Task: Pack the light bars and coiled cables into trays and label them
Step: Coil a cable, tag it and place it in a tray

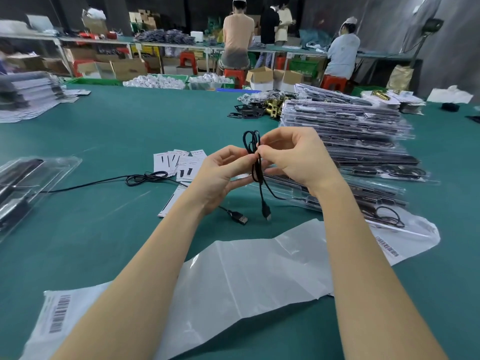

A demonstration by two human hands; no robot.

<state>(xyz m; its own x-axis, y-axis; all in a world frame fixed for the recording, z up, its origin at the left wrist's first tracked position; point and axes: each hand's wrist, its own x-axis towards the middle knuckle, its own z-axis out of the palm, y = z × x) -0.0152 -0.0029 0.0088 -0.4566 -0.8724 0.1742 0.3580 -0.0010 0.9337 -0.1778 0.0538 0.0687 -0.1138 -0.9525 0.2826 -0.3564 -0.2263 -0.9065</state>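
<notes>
Both hands hold a thin black cable point(255, 165) above the green table. My left hand point(223, 172) pinches its coiled loops from the left, and my right hand point(293, 157) pinches the same bundle from the right. One plug end point(267, 213) dangles below the hands. A USB plug point(240, 219) lies on the table under my left wrist. A second black cable point(145, 176) lies loose to the left. A clear tray point(291, 188) lies just behind the hands. Small label cards point(179, 162) are fanned out behind my left hand.
A tall stack of filled clear trays point(350, 131) stands at the right. A clear tray with a dark bar point(28, 183) lies at the left edge. White plastic bags with barcodes point(246, 281) cover the near table. People work at benches point(239, 35) far behind.
</notes>
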